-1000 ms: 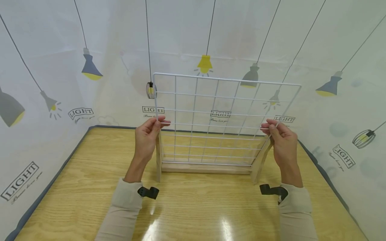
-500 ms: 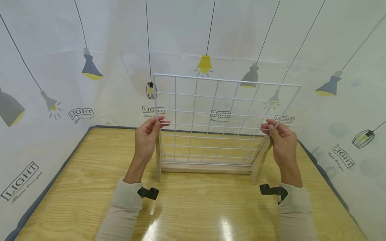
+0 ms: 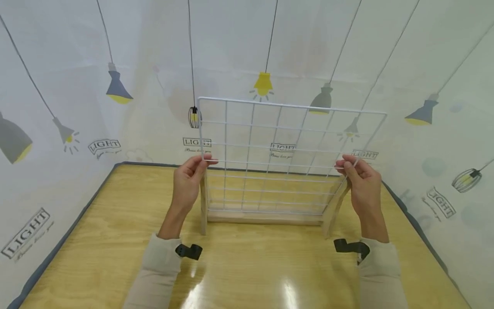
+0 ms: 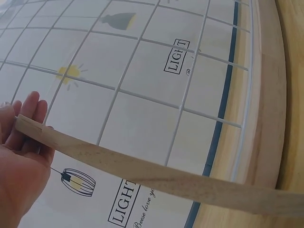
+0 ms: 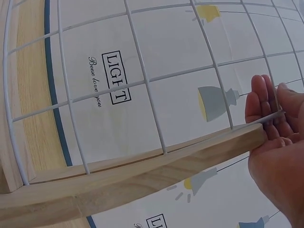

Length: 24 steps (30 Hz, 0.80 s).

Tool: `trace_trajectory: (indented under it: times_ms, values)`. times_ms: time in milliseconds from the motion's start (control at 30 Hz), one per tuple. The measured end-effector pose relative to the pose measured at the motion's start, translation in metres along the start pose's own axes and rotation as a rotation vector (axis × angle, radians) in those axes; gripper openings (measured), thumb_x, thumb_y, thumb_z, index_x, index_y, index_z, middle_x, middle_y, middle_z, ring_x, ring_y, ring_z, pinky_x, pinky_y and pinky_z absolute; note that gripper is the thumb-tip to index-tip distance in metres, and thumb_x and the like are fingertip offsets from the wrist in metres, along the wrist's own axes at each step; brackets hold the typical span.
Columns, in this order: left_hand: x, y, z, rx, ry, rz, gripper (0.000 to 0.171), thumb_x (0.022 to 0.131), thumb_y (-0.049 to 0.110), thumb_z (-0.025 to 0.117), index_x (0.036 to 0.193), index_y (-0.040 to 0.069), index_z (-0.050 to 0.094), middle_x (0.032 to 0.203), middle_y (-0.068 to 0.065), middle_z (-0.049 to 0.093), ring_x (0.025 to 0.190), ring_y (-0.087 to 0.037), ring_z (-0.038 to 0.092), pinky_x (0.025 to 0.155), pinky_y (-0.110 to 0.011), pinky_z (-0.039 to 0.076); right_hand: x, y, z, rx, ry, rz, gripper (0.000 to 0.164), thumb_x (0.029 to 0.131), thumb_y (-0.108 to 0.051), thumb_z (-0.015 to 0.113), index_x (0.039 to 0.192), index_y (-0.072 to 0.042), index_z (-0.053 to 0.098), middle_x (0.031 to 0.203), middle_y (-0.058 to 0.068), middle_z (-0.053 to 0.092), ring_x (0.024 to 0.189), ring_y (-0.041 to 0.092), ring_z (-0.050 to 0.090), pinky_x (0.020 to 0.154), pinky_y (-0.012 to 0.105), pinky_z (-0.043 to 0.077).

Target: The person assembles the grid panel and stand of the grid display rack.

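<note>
In the head view a white wire grid [image 3: 281, 105] stands upright, its lower edge at the bottom bar [image 3: 264, 219] of a pale wooden stand. My left hand [image 3: 186, 184] pinches the grid's left edge wire between thumb and fingers, just above the left wooden upright [image 3: 203, 208]. On the other side my right hand [image 3: 364, 186] grips the right edge wire, near the top of the right upright [image 3: 332, 210]. The left wrist view has the left upright [image 4: 142, 164] running beside the grid. Up close, the right wrist view shows the right upright [image 5: 190, 166] along the grid's side.
The stand rests on a light wood-grain table [image 3: 247, 266]. Pale walls printed with hanging lamps [image 3: 263, 81] rise at the back and both sides. Dark blue trim [image 3: 94, 193] runs along the table's edges. Black wrist cameras [image 3: 189, 251] sit on both cuffs.
The grid's top edge and both hands have come down very slightly in the head view. The whole view has also shifted a little. Both hands keep their hold on the grid.
</note>
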<state>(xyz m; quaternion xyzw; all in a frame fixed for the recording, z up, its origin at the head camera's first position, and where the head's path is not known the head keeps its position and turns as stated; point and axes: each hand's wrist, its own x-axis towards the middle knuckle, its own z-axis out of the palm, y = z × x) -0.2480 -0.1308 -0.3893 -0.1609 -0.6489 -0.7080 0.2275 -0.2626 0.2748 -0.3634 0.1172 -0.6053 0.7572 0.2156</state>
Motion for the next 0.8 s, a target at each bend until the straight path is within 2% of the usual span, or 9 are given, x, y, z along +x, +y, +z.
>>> trace_trajectory:
  times_ms: [200,267,333,367,467,567,633,667,800]
  values:
    - [-0.009,-0.003,-0.004,0.031,0.007,-0.030,0.023,0.103,0.010,0.054,0.114,-0.006,0.066,0.098,0.012,0.074,0.104,-0.007,0.066,0.084,-0.019,0.049,-0.004,0.002,0.001,0.009,-0.020,0.018,0.018,0.096,-0.004,0.063,0.109,0.006,0.068,0.092,0.004,0.075,0.086,0.014,0.072,0.083,0.021,0.057]
    - [-0.009,-0.003,-0.006,0.028,0.012,-0.015,0.023,0.103,0.010,0.054,0.114,-0.006,0.066,0.098,0.013,0.074,0.088,-0.004,0.063,0.073,-0.016,0.045,-0.004,0.001,0.003,-0.010,-0.027,0.018,0.020,0.096,-0.006,0.063,0.110,0.007,0.068,0.093,0.004,0.075,0.087,0.013,0.071,0.084,0.021,0.057]
    - [-0.009,-0.002,-0.007,0.021,0.016,0.001,0.024,0.103,0.011,0.054,0.114,-0.006,0.066,0.098,0.013,0.074,0.074,-0.003,0.054,0.066,-0.016,0.039,-0.002,-0.001,0.006,-0.015,-0.026,0.018,0.021,0.096,-0.008,0.064,0.111,0.007,0.067,0.092,0.003,0.075,0.087,0.013,0.071,0.085,0.021,0.056]
    - [-0.009,-0.001,-0.008,0.015,0.015,0.008,0.024,0.103,0.011,0.054,0.115,-0.006,0.065,0.098,0.013,0.074,0.074,-0.003,0.054,0.065,-0.017,0.038,-0.002,-0.001,0.007,-0.015,-0.022,0.016,0.023,0.096,-0.009,0.064,0.111,0.009,0.066,0.092,0.003,0.075,0.087,0.013,0.071,0.085,0.022,0.056]
    - [-0.009,0.001,-0.009,0.013,0.008,0.017,0.025,0.103,0.010,0.053,0.115,-0.008,0.065,0.099,0.012,0.074,0.077,-0.004,0.056,0.065,-0.019,0.037,-0.003,-0.003,0.010,0.001,-0.010,0.011,0.022,0.096,-0.007,0.064,0.110,0.009,0.067,0.091,0.004,0.075,0.086,0.014,0.072,0.085,0.022,0.057]
    - [-0.007,0.002,-0.010,0.023,-0.010,0.015,0.026,0.104,0.010,0.051,0.117,-0.008,0.064,0.099,0.013,0.074,0.093,-0.005,0.062,0.072,-0.020,0.041,-0.004,-0.006,0.010,0.015,-0.007,-0.010,0.019,0.096,-0.003,0.062,0.110,0.009,0.067,0.091,0.005,0.075,0.085,0.015,0.072,0.085,0.023,0.057]
    - [-0.005,0.002,-0.011,0.020,-0.017,0.019,0.027,0.104,0.011,0.051,0.117,-0.009,0.063,0.100,0.012,0.074,0.095,-0.006,0.063,0.076,-0.018,0.045,-0.004,-0.009,0.010,0.013,-0.020,-0.025,0.017,0.096,-0.002,0.062,0.109,0.006,0.069,0.092,0.005,0.075,0.086,0.015,0.072,0.086,0.023,0.057]
    - [-0.004,0.002,-0.012,0.017,-0.020,0.021,0.027,0.104,0.012,0.051,0.118,-0.008,0.063,0.100,0.012,0.074,0.096,-0.006,0.064,0.076,-0.018,0.045,-0.004,-0.010,0.010,0.013,-0.033,-0.033,0.017,0.096,-0.001,0.061,0.110,0.006,0.069,0.093,0.005,0.075,0.086,0.015,0.072,0.086,0.023,0.056]
    - [-0.002,0.002,-0.018,-0.029,-0.042,0.050,0.032,0.105,0.014,0.049,0.122,-0.011,0.060,0.108,0.009,0.073,0.113,-0.010,0.064,0.095,-0.021,0.048,0.001,-0.014,0.005,0.054,-0.140,-0.038,0.022,0.099,-0.003,0.056,0.117,0.007,0.065,0.100,0.005,0.074,0.093,0.016,0.071,0.091,0.024,0.055]
